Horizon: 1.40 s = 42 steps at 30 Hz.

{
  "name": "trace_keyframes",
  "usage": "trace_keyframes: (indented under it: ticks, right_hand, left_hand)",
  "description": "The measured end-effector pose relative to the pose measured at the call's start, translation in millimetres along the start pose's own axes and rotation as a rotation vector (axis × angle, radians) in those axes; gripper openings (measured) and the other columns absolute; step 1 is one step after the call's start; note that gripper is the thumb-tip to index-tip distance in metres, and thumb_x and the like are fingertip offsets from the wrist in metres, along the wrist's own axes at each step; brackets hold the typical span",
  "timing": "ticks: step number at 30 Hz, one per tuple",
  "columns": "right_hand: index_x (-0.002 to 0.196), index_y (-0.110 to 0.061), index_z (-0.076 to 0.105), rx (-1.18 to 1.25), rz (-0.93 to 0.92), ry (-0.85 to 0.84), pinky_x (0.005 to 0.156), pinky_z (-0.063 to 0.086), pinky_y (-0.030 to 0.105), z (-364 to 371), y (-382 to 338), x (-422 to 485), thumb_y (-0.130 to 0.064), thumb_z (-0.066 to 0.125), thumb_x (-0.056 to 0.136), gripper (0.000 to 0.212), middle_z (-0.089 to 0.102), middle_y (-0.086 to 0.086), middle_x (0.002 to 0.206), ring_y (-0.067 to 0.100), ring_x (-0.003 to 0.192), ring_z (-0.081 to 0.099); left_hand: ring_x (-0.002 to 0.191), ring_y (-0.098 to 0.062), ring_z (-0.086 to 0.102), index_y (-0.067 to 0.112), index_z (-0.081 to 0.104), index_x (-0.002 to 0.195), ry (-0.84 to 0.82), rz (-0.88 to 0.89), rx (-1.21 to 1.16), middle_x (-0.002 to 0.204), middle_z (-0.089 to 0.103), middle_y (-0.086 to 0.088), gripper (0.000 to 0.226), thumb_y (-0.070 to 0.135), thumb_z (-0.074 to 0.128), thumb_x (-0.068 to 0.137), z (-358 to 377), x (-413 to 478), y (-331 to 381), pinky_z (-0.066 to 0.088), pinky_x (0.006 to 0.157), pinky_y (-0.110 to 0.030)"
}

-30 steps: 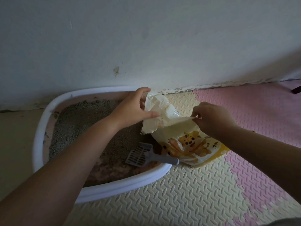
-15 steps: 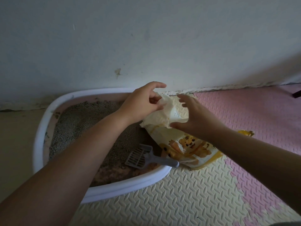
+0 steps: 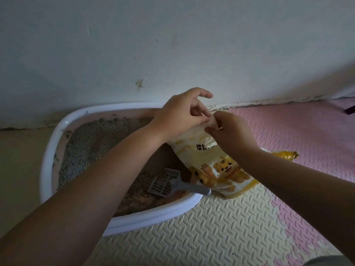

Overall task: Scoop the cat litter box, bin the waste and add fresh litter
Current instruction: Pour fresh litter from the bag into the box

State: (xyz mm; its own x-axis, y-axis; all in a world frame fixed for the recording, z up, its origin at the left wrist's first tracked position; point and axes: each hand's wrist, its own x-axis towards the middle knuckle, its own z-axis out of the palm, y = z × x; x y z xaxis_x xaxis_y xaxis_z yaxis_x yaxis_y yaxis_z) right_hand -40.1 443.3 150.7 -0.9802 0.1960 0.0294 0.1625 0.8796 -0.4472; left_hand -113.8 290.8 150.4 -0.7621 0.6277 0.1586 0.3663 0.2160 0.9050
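The left hand [image 3: 180,114] and right hand [image 3: 230,131] pinch the crumpled top of the bag [image 3: 221,169], propped against the box [image 3: 153,215] rim; soft, slick film, likely heavy, better held lower down

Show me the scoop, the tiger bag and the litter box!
scoop [image 3: 163,182]: head view, on its slotted blade.
tiger bag [image 3: 224,168]: head view, on the printed tiger.
litter box [image 3: 153,215]: head view, on its white front rim.
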Motion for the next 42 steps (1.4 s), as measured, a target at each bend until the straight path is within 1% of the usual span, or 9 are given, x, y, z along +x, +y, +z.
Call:
trace_keyframes:
  ticks: [3,8,12,16,20,24,29,37,42]
  right_hand:
    - [0.079,-0.015,0.061,0.002,0.014,0.023,0.061,0.047,0.034,-8,9,0,-0.02,0.063,0.086,0.009,0.061,-0.003,0.071,0.016,0.067,0.057]
    - [0.084,-0.017,0.066,-0.016,-0.035,-0.001,0.066,0.053,0.045,-17,27,-3,-0.021,0.065,0.085,0.005,0.064,-0.005,0.073,0.015,0.07,0.06]
    - [0.083,-0.017,0.067,-0.04,-0.061,0.002,0.065,0.054,0.045,-24,35,-9,-0.02,0.064,0.086,0.005,0.065,-0.004,0.072,0.014,0.068,0.061]
    - [0.088,-0.018,0.069,-0.057,-0.06,-0.031,0.068,0.054,0.042,-31,40,-12,-0.017,0.065,0.086,0.005,0.066,-0.007,0.076,0.012,0.072,0.062]
    - [0.087,-0.02,0.069,-0.08,-0.059,-0.042,0.069,0.055,0.039,-37,46,-14,-0.013,0.066,0.085,0.008,0.067,-0.01,0.078,0.009,0.074,0.062]
    - [0.088,-0.022,0.07,-0.109,-0.041,-0.051,0.067,0.053,0.03,-43,53,-16,-0.012,0.067,0.084,0.011,0.063,-0.015,0.075,0.001,0.071,0.059]
    - [0.09,-0.019,0.071,-0.115,-0.043,-0.063,0.065,0.049,0.022,-46,61,-15,-0.011,0.067,0.084,0.011,0.065,-0.011,0.076,-0.002,0.071,0.058]
    - [0.092,-0.019,0.071,-0.112,-0.036,-0.061,0.062,0.045,0.017,-46,65,-13,-0.013,0.067,0.084,0.01,0.063,-0.013,0.076,-0.001,0.071,0.058]
    - [0.091,-0.023,0.07,-0.08,0.007,-0.056,0.062,0.052,0.028,-47,70,-11,-0.016,0.067,0.085,0.01,0.065,-0.015,0.075,0.004,0.069,0.06]
  left_hand:
    - [0.088,-0.003,0.064,0.026,0.055,0.125,-0.009,-0.007,0.043,0.107,0.064,0.012,0.052,0.015,0.076,0.08,-16,2,-13,0.055,0.085,-0.027]
    - [0.109,0.0,0.056,0.032,0.054,0.128,-0.081,-0.147,0.156,0.12,0.059,0.017,0.063,0.027,0.082,0.073,-29,-10,-53,0.047,0.1,-0.032]
    - [0.119,-0.007,0.048,0.03,0.047,0.137,-0.119,-0.139,0.365,0.133,0.053,0.01,0.077,0.035,0.084,0.07,-27,-17,-73,0.041,0.102,-0.033]
    - [0.135,-0.017,0.032,0.022,0.037,0.146,-0.137,-0.096,0.569,0.148,0.041,0.002,0.092,0.039,0.083,0.068,-22,-14,-90,0.022,0.111,-0.033]
    - [0.14,-0.018,0.024,0.02,0.027,0.15,-0.159,-0.132,0.683,0.153,0.033,0.002,0.1,0.043,0.081,0.069,-18,-9,-110,0.018,0.115,-0.037]
    - [0.141,-0.02,0.025,0.02,0.026,0.15,-0.142,-0.201,0.628,0.153,0.034,0.0,0.103,0.04,0.083,0.067,-18,-3,-123,0.023,0.117,-0.041]
    - [0.13,-0.022,0.045,0.017,0.037,0.144,-0.092,-0.266,0.421,0.142,0.048,-0.006,0.089,0.021,0.085,0.069,-18,4,-124,0.036,0.105,-0.035]
    - [0.118,-0.017,0.054,0.024,0.038,0.143,-0.049,-0.363,0.239,0.135,0.054,-0.002,0.078,0.026,0.079,0.077,-17,9,-136,0.041,0.094,-0.03]
    - [0.115,-0.017,0.054,0.024,0.032,0.146,-0.033,-0.39,0.19,0.128,0.054,0.0,0.088,0.028,0.082,0.073,-19,10,-135,0.046,0.099,-0.039]
